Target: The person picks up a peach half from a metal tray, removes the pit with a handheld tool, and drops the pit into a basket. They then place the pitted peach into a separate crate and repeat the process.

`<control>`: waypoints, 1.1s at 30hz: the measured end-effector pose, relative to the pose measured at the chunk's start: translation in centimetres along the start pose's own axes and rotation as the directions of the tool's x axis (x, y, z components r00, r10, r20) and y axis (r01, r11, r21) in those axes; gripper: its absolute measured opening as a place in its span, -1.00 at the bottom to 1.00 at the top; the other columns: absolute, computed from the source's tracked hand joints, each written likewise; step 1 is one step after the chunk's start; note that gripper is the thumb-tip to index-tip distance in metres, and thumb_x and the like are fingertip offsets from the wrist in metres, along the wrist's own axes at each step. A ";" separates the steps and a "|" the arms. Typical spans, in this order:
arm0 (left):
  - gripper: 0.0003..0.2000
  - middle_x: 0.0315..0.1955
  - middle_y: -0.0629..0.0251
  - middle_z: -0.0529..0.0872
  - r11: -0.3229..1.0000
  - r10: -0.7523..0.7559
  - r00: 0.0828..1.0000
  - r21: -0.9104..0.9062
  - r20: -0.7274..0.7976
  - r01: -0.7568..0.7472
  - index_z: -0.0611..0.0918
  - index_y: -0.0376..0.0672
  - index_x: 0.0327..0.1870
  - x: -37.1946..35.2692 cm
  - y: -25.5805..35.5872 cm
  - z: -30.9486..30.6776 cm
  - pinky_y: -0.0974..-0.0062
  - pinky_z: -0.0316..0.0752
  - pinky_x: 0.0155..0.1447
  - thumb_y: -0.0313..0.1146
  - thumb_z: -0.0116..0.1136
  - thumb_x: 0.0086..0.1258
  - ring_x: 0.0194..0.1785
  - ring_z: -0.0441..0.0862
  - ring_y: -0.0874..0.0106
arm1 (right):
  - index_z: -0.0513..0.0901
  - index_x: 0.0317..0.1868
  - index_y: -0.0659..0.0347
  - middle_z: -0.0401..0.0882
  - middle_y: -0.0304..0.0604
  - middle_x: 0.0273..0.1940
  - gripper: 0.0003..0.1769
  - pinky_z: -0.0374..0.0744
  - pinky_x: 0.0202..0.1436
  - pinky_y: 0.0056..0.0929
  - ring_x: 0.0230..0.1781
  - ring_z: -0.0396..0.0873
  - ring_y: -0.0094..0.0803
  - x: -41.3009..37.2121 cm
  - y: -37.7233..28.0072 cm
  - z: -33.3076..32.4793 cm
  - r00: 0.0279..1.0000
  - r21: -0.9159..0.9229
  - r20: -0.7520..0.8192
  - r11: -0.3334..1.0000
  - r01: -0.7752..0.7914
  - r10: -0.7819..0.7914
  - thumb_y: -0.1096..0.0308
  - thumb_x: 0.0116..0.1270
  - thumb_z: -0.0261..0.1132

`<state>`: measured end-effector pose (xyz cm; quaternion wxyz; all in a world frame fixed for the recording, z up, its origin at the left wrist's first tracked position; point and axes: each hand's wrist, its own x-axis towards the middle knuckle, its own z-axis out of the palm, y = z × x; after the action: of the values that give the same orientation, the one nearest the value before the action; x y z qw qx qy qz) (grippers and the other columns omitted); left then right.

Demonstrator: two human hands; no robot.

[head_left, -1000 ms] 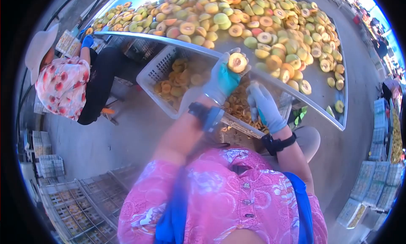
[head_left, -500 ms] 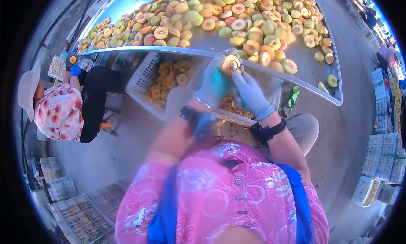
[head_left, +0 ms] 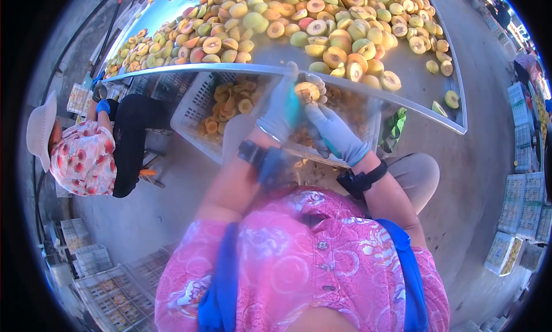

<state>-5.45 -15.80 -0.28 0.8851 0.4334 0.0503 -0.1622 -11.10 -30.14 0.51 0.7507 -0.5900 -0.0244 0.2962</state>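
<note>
My left hand point(head_left: 284, 106), in a pale glove with a teal palm, grips a yellow-orange peach half point(head_left: 307, 91) just below the metal table's edge. From the lower right my gloved right hand point(head_left: 339, 131) reaches up to the same fruit. Its fingers are curled at the fruit's lower side, and whatever they hold is hidden. Many more halved peaches point(head_left: 345, 41), several with the pit cavity or pit showing, lie cut side up or down on the metal table point(head_left: 276, 51).
Under the table edge sits a white crate point(head_left: 187, 110) with peach pieces; a second crate point(head_left: 374, 125) lies below my hands. A green bag point(head_left: 394, 131) is beside it. At the left a person in a hat point(head_left: 83, 156) sits working. Stacked crates point(head_left: 514, 205) line the right.
My hands and the peach half have shifted slightly down and left. The fruit has turned, and the right fingers now sit lower against it. The view has shifted a little.
</note>
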 end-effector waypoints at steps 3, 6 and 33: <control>-0.37 -0.39 0.12 0.67 0.982 0.060 0.998 0.182 -0.027 -0.054 0.61 -0.30 -0.29 -1.0 0.3 1.4 0.39 0.61 -0.23 0.25 -0.10 0.46 -0.33 0.66 0.29 | 0.52 0.02 0.16 0.44 -0.43 -0.43 -0.63 0.34 -0.53 -0.65 -0.55 0.34 -0.67 -0.1 0.6 -0.9 0.997 0.097 0.069 0.994 -0.053 0.047 0.03 0.53 0.06; -0.35 -0.47 0.17 0.65 0.964 0.056 0.998 0.260 -0.003 -0.054 0.60 -0.28 -0.42 -1.3 0.3 1.8 0.46 0.57 -0.28 0.23 -0.18 0.50 -0.36 0.63 0.36 | 0.51 -0.10 0.09 0.27 -0.52 -0.57 -0.67 0.12 -0.73 -0.64 -0.73 0.17 -0.70 -1.0 0.5 -1.0 0.975 0.357 0.208 0.922 -0.149 0.077 0.00 0.53 0.06; -0.64 -0.04 0.07 0.64 0.476 0.572 0.816 0.845 -0.088 -0.243 0.62 -0.19 -0.01 -0.1 7.8 -6.3 0.32 0.48 0.18 -0.07 0.04 0.48 0.10 0.58 0.21 | 0.41 -0.05 0.17 0.22 -0.43 -0.58 -0.52 0.22 -0.84 -0.64 -0.83 0.16 -0.71 -1.6 3.4 -3.5 0.736 0.778 0.595 0.460 -0.428 -0.322 -0.09 0.60 -0.18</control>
<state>-2.67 -6.36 1.76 0.5779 0.8045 0.0254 0.1350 -12.44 -33.52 -3.09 0.8681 0.0388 -0.1167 0.4810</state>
